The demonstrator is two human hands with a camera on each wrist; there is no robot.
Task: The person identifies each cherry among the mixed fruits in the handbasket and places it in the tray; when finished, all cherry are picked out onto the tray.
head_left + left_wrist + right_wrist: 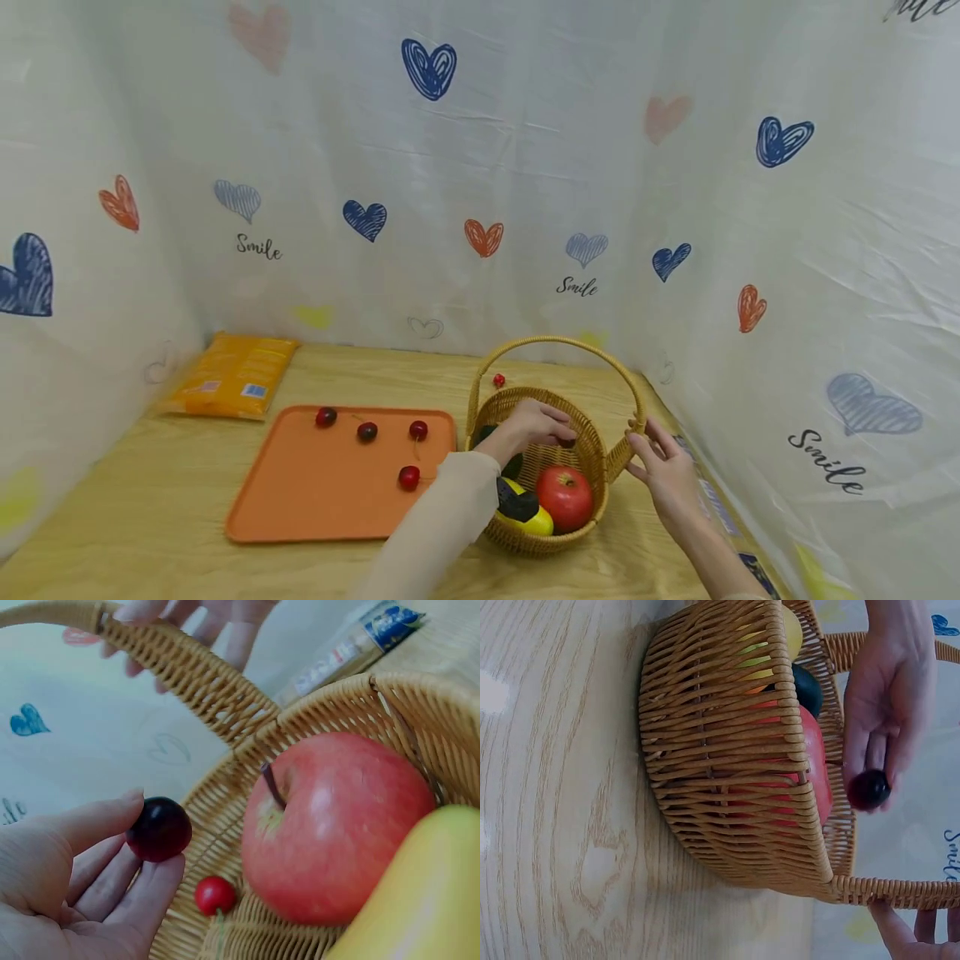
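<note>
My left hand [534, 423] is over the wicker basket [538, 546], pinching a dark red cherry [159, 829] between thumb and fingers. Inside the basket are a red apple [564, 498], a yellow fruit [536, 522] and dark items beside it. A small red cherry [215, 895] lies in the basket below the held one in the left wrist view. My right hand [670, 479] touches the lower right side of the basket's handle [636, 408] with thumb and fingertips, which partly curl round it.
Left of the basket, an orange tray [315, 492] holds several cherries [408, 477]. An orange packet [238, 375] lies at the back left. One small cherry [498, 380] sits on the table behind the basket. Packages [717, 507] lie along the right edge by the curtain [495, 150].
</note>
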